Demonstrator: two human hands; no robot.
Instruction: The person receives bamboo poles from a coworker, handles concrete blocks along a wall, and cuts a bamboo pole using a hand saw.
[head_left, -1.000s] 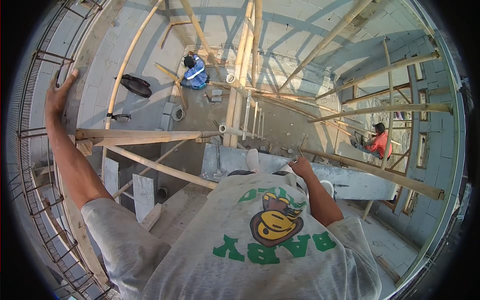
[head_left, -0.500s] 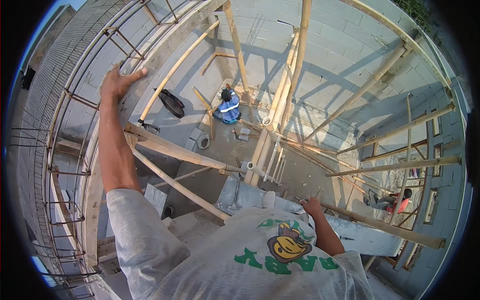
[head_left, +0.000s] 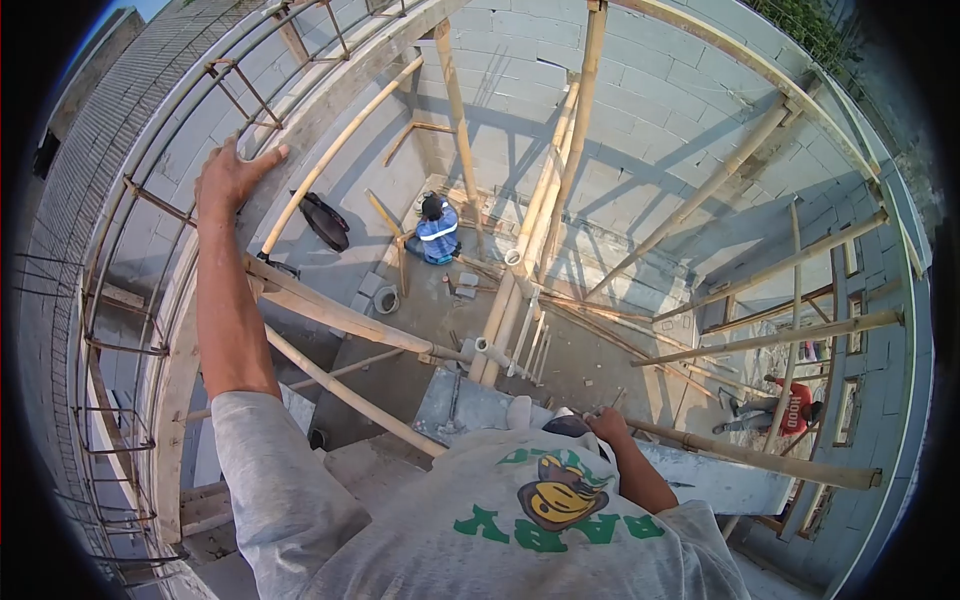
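Observation:
My left hand point(head_left: 232, 180) grips the upper edge of a long wooden board point(head_left: 322, 105), its thumb stretched across the board and its fingers bent over the far side. A steel rebar cage point(head_left: 165, 210) runs just beyond that hand. My right hand point(head_left: 607, 425) is low in front of my shirt, fingers curled; what they hold, if anything, I cannot make out. Beside its fingers is a dark rounded thing with a pale edge point(head_left: 567, 426), partly hidden by my shirt. A grey sheet-like platform point(head_left: 425, 400) lies below me, next to a bamboo pole point(head_left: 760, 455).
Bamboo poles point(head_left: 565, 170) and a wooden beam point(head_left: 340, 315) cross the deep room below. A person in blue point(head_left: 437, 235) crouches on the floor near a bucket point(head_left: 386, 299). Another person in red point(head_left: 795, 408) is at the lower right. Grey block walls point(head_left: 680, 90) surround the room.
My right hand has moved slightly left and down, closer to my body, and the dark rounded thing has come into view. My left hand stays on the board. The person in red has shifted.

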